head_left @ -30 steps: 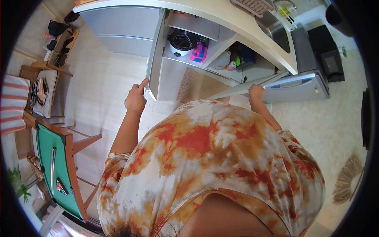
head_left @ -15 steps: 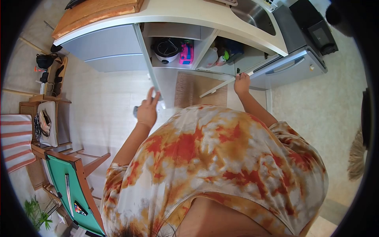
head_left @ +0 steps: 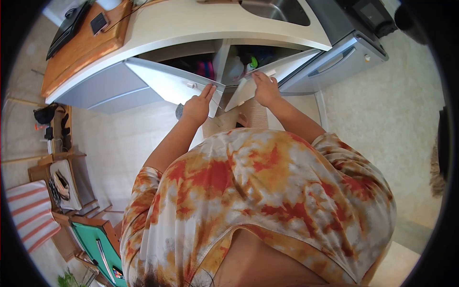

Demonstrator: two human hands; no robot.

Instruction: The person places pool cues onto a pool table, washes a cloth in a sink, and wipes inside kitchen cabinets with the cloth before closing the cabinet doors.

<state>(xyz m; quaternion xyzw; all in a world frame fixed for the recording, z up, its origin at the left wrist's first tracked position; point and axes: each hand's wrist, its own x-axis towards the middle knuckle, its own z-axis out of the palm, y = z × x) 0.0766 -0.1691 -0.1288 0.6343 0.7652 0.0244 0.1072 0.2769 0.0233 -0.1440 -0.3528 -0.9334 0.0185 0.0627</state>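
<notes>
My left hand (head_left: 197, 109) is at the free end of the left cabinet door (head_left: 160, 81), its fingers over the edge. The right cabinet door (head_left: 296, 67) is held along its edge by my right hand (head_left: 267, 90), fingers bent over it. Both doors stand partly open, angled towards each other with a narrow gap between. Inside the dim cabinet, I can see part of a pink item (head_left: 206, 70), a pale bottle (head_left: 234, 69) and a green-topped bottle (head_left: 252, 63). The doors hide the lower shelf area.
Above the cabinet runs a pale countertop (head_left: 191, 24) with a sink (head_left: 282, 10). A wooden board (head_left: 86, 57) with a phone (head_left: 99, 23) lies at its left. To the right stands a grey fridge (head_left: 334, 67). A mat (head_left: 253, 117) lies below; a green game table (head_left: 98, 248) is lower left.
Both doors have swung inward, closer together, covering more of the cabinet. My hands have come nearer each other, and the view has shifted so the counter's left side shows more.
</notes>
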